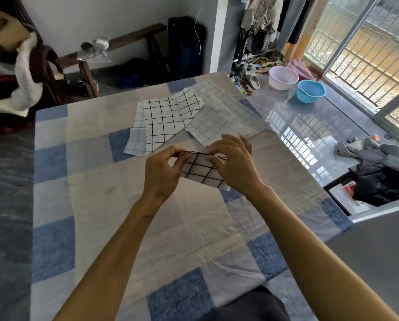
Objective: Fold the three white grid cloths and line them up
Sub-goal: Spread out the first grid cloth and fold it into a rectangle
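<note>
A small white cloth with a black grid (199, 170) is folded and held just above the table between both hands. My left hand (162, 172) pinches its upper left edge. My right hand (232, 165) grips its upper right edge and covers that side. Farther back lies an unfolded white cloth with a black grid (163, 121), spread flat. A second black-grid cloth (189, 104) overlaps its far right corner. Paler cloths with faint blue grids lie beside them, one to the left (137, 135) and a larger one to the right (219, 117).
The table carries a blue and white checked cover (96, 181). Its right edge drops to a shiny floor with a blue basin (309, 91) and a pink basin (283, 77). A wooden bench (115, 46) stands at the back, piled clothes at left.
</note>
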A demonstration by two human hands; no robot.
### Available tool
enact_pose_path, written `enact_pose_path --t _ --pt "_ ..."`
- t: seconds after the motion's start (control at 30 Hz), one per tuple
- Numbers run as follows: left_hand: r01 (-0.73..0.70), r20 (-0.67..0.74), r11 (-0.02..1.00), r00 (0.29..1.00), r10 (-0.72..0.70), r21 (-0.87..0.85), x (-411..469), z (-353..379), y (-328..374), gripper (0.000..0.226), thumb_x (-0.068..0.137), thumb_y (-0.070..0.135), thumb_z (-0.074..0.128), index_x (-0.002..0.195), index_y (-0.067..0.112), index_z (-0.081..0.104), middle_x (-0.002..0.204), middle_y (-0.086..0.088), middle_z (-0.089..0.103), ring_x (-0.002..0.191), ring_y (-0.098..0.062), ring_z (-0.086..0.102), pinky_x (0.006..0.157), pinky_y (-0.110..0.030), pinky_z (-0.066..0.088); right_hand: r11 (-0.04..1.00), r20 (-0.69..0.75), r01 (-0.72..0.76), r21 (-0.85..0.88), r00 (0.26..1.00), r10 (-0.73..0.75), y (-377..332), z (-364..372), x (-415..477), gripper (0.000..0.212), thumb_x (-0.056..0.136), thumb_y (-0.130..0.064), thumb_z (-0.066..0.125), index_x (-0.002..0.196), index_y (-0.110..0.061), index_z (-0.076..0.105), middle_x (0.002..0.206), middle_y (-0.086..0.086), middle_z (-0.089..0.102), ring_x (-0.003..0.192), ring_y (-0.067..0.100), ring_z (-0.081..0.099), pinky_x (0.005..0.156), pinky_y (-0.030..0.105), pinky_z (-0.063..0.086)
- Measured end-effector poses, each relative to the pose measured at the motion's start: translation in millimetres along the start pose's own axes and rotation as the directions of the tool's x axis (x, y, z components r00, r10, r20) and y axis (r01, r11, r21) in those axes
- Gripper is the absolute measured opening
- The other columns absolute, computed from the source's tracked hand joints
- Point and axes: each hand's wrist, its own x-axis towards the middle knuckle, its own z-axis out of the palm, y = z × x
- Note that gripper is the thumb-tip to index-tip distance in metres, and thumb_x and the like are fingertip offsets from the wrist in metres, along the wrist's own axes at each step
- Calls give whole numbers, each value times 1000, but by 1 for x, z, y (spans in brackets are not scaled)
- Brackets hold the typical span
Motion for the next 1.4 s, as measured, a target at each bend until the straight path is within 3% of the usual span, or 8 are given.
enact_pose_path --t 0.13,0.33,0.47,0.53,0.7,0.87,1.1,1.4 --pt "2 -4 999 1000 -2 -42 1 1 4 13 85 25 67 98 28 65 86 17 63 84 9 58 79 -9 45 998 -16 -35 54 999 36 1 -3 2 15 83 -35 70 91 -23 71 103 -7 69 120 18 51 108 36 23" --pt "29 29 994 999 -26 -106 9 1 11 13 84 23 69 96 26 66 86 20 64 85 7 60 79 -9 45 989 46 -44 139 998 38 -9 -2 13 14 87 -39 63 89 -28 71 89 -12 67 91 11 59 89 44 45" --pt "96 46 984 995 -90 -150 14 -8 15 10 86 28 66 96 29 65 87 20 64 83 9 60 76 -8 46 951 83 -166 260 985 149 -16 -14 18 14 90 -27 63 92 -18 73 89 -10 69 84 4 59 76 9 42" --pt "117 43 982 993 -111 -148 16 -12 15 10 86 30 66 95 27 66 87 19 65 82 8 60 76 -9 46 938 114 -202 281 978 176 -16 -18 19 16 93 -25 60 95 -15 73 89 -10 67 83 0 57 70 1 37" --pt "97 31 988 995 -94 -118 20 -12 21 8 85 28 68 92 25 68 85 18 65 82 4 60 74 -8 46 913 109 -221 342 975 195 -17 -16 19 14 92 -24 60 93 -16 72 87 -9 69 82 1 59 69 5 40" --pt "51 54 996 997 -47 -69 22 -11 26 10 86 26 67 95 22 69 86 13 67 84 2 60 74 -5 44 906 87 -160 391 987 136 -24 -18 22 21 89 -36 64 102 -22 71 97 -15 69 95 -6 60 84 11 44" --pt "-29 61 1000 998 28 4 25 -12 29 13 87 23 67 98 16 70 89 8 67 84 1 60 75 -6 44 906 55 -157 393 987 148 -27 -18 25 14 87 -32 67 97 -22 70 91 -19 65 93 -2 59 84 17 44" --pt "-112 35 989 993 109 93 24 -12 28 19 87 21 67 101 9 70 92 2 65 82 -9 58 70 -4 42 886 44 -150 439 988 146 -28 -18 24 6 90 -25 65 94 -23 68 87 -21 64 91 -8 58 83 10 43"
